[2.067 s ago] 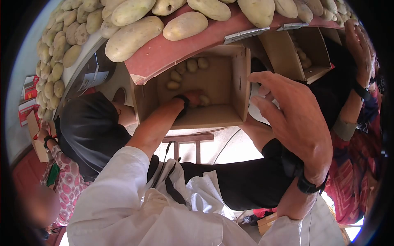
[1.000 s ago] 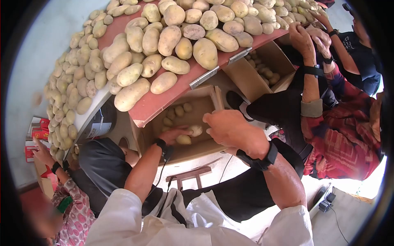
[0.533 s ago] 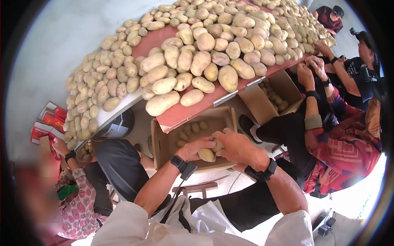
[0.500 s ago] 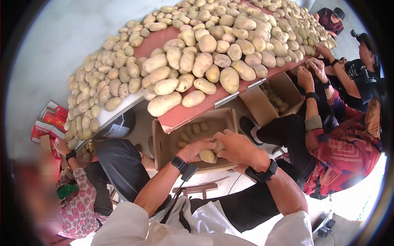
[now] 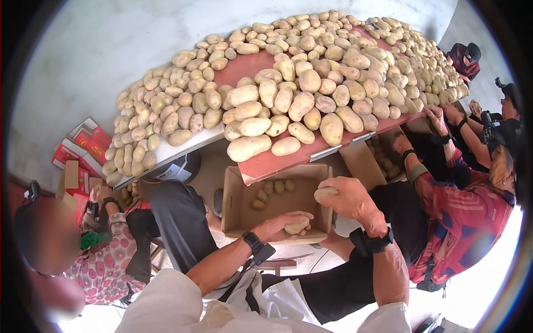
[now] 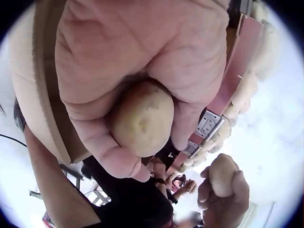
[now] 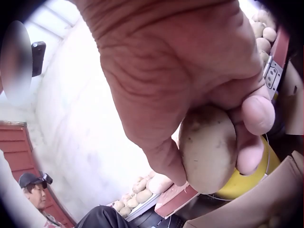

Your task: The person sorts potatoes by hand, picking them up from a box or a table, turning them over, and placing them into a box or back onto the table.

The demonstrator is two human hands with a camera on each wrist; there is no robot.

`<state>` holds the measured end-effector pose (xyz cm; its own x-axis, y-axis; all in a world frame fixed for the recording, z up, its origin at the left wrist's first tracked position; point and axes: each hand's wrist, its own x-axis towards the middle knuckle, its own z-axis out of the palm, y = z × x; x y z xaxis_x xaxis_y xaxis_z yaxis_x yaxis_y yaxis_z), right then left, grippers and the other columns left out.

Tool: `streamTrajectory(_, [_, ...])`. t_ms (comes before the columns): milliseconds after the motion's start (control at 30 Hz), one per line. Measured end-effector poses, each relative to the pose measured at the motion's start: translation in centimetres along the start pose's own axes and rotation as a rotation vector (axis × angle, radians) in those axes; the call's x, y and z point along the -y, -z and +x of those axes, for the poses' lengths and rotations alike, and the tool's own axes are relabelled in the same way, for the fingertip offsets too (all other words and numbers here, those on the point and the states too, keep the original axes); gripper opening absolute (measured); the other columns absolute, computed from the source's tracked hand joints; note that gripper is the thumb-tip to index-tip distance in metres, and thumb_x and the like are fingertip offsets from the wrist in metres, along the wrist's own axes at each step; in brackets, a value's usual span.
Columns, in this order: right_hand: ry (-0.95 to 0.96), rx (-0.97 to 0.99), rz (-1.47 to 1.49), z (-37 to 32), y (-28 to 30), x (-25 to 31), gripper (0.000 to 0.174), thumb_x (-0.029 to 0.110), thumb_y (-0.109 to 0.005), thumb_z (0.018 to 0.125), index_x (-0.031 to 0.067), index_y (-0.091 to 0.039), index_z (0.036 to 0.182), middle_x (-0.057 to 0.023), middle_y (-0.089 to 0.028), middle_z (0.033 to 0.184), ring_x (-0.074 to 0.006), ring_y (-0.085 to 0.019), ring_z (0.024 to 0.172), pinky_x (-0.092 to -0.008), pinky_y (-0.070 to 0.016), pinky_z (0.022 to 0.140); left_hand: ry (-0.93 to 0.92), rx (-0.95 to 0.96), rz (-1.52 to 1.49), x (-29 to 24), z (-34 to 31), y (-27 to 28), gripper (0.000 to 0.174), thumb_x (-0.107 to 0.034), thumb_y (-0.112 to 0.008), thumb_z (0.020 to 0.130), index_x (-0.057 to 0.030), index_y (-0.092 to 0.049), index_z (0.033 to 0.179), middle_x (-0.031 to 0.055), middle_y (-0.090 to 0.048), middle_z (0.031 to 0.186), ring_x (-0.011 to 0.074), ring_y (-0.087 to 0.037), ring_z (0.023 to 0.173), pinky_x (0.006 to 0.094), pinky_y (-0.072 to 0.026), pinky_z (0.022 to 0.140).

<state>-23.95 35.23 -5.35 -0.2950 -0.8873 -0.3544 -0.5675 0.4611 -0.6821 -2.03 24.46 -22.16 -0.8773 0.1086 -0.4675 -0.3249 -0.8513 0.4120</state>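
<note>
My left hand (image 5: 277, 227) is low over the near side of the cardboard box (image 5: 233, 206), cradling a pale potato (image 5: 297, 225). In the left wrist view, its fingers and thumb curl around that potato (image 6: 144, 118). Higher and to the right, over the box's right edge, my right hand (image 5: 355, 198) grips a second potato (image 5: 326, 192). The right wrist view has this one (image 7: 209, 149) pinched between thumb and fingers, with some dark marks on its skin. Several potatoes (image 5: 268, 187) lie in the box towards its back left.
A red table (image 5: 277, 164) heaped with potatoes overhangs the box's back; metal hinges (image 5: 327, 152) line its edge. Another box (image 5: 363, 164) with potatoes stands right. People sit close on both sides. A yellow bucket (image 7: 251, 173) shows in the right wrist view.
The left hand came up from inside the box with potatoes. Half a second ago both hands met around them; now they are apart, each with one potato. The head view has tilted up.
</note>
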Motion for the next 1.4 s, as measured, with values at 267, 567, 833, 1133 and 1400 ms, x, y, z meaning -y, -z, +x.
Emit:
streamTrajectory(267, [-0.045, -0.027, 0.593, -0.4, 2.1, 1.5, 0.045, 0.024, -0.072, 0.089, 0.0053, -0.067, 0.129, -0.0075, -0.070, 0.104, -0.0178, -0.069, 0.088, -0.0304, -0.0537, 0.072, -0.046, 0.005, 0.234, -3.9, -1.7, -3.5, 0.028, -0.022, -0.066, 0.100, -0.0042, -0.058, 0.119, 0.0081, -0.064, 0.102, 0.0160, -0.066, 0.089, 0.0273, -0.0519, 0.063])
streamTrajectory(567, [0.073, -0.095, 0.827, -0.1, 2.3, 3.9, 0.031, 0.026, -0.059, 0.095, 0.0029, -0.061, 0.116, -0.0030, -0.062, 0.089, -0.0130, -0.062, 0.069, -0.0250, -0.0416, 0.061, -0.073, -0.063, 0.797, -9.6, -4.1, -7.9, 0.028, -0.018, -0.066, 0.090, 0.0010, -0.060, 0.109, 0.0077, -0.064, 0.092, 0.0176, -0.069, 0.078, 0.0296, -0.0548, 0.066])
streamTrajectory(833, [0.117, -0.231, 1.086, 1.8, 1.6, 4.8, 0.028, 0.034, -0.060, 0.098, 0.0075, -0.063, 0.107, 0.0005, -0.055, 0.082, -0.0069, -0.045, 0.060, -0.0228, -0.0294, 0.051, -0.038, -0.023, 1.075, -12.9, -4.7, -9.6, 0.024, -0.024, -0.058, 0.095, -0.0001, -0.064, 0.092, 0.0048, -0.062, 0.078, 0.0154, -0.066, 0.068, 0.0286, -0.0511, 0.060])
streamTrajectory(1133, [0.169, -0.316, 1.135, 3.7, 1.9, 5.1, 0.029, 0.037, -0.056, 0.100, 0.0085, -0.062, 0.103, -0.0020, -0.054, 0.077, -0.0086, -0.042, 0.053, -0.0247, -0.0294, 0.046, -0.378, 0.049, 0.701, -18.7, -7.3, -9.5, 0.035, -0.031, -0.054, 0.106, -0.0028, -0.063, 0.088, 0.0049, -0.062, 0.072, 0.0149, -0.065, 0.062, 0.0268, -0.0521, 0.054])
streamTrajectory(1400, [0.159, -0.333, 1.216, 5.0, 1.7, 6.2, 0.030, 0.035, -0.055, 0.101, 0.0065, -0.059, 0.108, -0.0034, -0.055, 0.079, -0.0090, -0.043, 0.057, -0.0251, -0.0284, 0.047, -0.940, -0.438, 0.239, -25.8, -11.6, -4.0, 0.031, -0.028, -0.045, 0.109, -0.0010, -0.060, 0.111, 0.0080, -0.065, 0.091, 0.0210, -0.065, 0.080, 0.0342, -0.0547, 0.066])
